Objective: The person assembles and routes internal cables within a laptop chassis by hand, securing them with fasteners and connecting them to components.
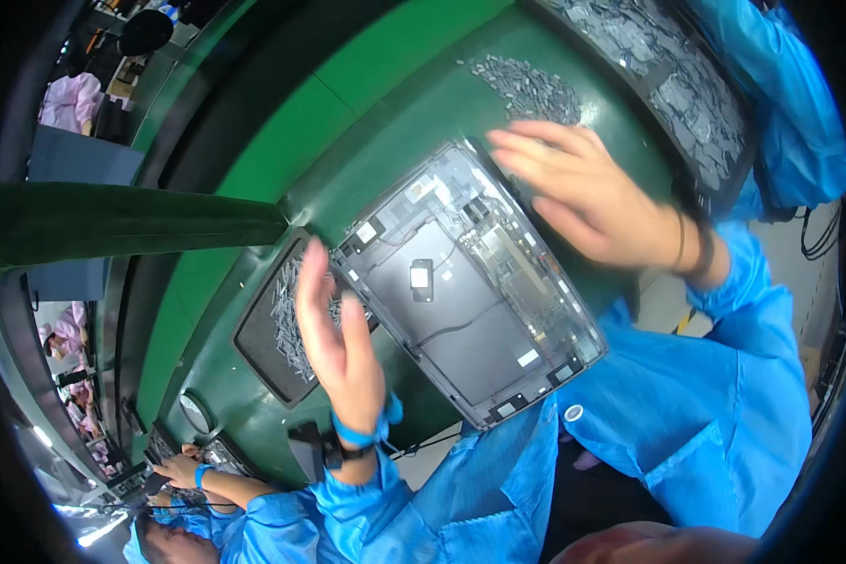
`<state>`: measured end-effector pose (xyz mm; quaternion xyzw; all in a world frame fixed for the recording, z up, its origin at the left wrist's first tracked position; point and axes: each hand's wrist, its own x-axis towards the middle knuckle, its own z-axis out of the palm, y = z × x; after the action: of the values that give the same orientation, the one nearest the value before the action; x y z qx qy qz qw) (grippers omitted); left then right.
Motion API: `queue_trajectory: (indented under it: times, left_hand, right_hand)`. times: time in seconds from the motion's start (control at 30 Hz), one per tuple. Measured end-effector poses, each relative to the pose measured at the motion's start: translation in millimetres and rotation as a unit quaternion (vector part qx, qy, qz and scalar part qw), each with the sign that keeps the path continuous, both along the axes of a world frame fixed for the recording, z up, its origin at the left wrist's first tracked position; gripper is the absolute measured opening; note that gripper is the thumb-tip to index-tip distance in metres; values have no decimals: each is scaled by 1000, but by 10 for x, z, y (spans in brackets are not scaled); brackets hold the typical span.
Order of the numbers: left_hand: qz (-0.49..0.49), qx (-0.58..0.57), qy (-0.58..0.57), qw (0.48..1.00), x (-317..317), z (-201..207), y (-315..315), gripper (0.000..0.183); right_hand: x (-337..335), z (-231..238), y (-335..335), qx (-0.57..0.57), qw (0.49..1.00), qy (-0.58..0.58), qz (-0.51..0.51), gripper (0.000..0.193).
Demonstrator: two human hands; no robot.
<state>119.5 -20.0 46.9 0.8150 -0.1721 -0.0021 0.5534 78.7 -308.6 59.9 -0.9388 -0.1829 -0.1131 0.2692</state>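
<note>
An opened tablet-like device [470,329] lies tilted in front of me, its inside facing up. Along its right side runs a circuit board [512,268]. A small dark rectangular part with a white label [422,279] rests in the middle of the shell. Beside the device's left edge is my left hand [336,343], thumb and fingers apart and holding nothing. My right hand [597,193] hovers by the upper right edge with its fingers stretched out, slightly blurred; nothing shows in it. Whether either hand touches the device's rim, I cannot tell.
A dark tray [258,334] of small grey strips sits left, partly behind my left hand. Loose small grey pieces [526,89] are heaped on the green table [385,164]. A large tray [672,150] of flat parts stands upper right. Co-workers sit on both sides.
</note>
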Motion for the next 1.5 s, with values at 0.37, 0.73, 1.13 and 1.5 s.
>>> queue_trajectory:
  times: [0.37, 0.73, 1.13, 1.5]
  left_hand:
    - [66, -53, 181, 980, -936, -304, -70, 53]
    - [130, -78, 206, 967, -1020, -362, -49, 54]
    - [137, -91, 194, 967, -1029, -418, -6, 54]
    - [92, -145, 235, 957, -971, -316, -51, 55]
  right_hand:
    - [43, -512, 319, 209, 968, -31, -139, 32]
    - [28, -522, 350, 241, 961, -26, -132, 34]
    - [30, -524, 405, 331, 937, 23, -106, 37]
    - [45, -562, 455, 350, 929, 57, -108, 40]
